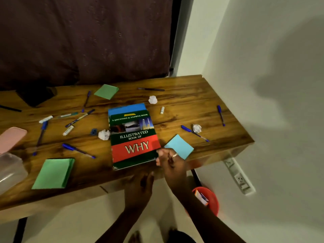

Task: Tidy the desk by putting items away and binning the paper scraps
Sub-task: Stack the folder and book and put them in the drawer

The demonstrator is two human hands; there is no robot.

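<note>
At the near edge of the desk (pixel 192 95), the right hand (pixel 169 159) grips the near right corner of the book (pixel 133 137), its fingers curled round the cover. A ring shows on one finger. The left hand (pixel 140 186) sits just below the book at the desk's front edge, fingers fairly straight and holding nothing; blur hides whether it touches the wood. The book lies flat, cover up, in the middle of the desk.

A paper ball (pixel 104 134) lies against the book's left edge, with a sharpener (pixel 93 132) just beside it. A second ball (pixel 152 99) sits just beyond the book's far right corner. A third ball (pixel 197 128) lies further right, touching a pen (pixel 188 129). A blue pad (pixel 179 146) lies just beside the right hand, close to the front edge.

A green pad (pixel 53 173) lies at the front left, and a second green pad (pixel 107 91) lies near the back. Several more pens are scattered left of the book — one blue pen (pixel 78 151) lies between the book and the front green pad. On the floor, under the desk's right end, stands a red bin (pixel 213 202) with something coloured inside.
</note>
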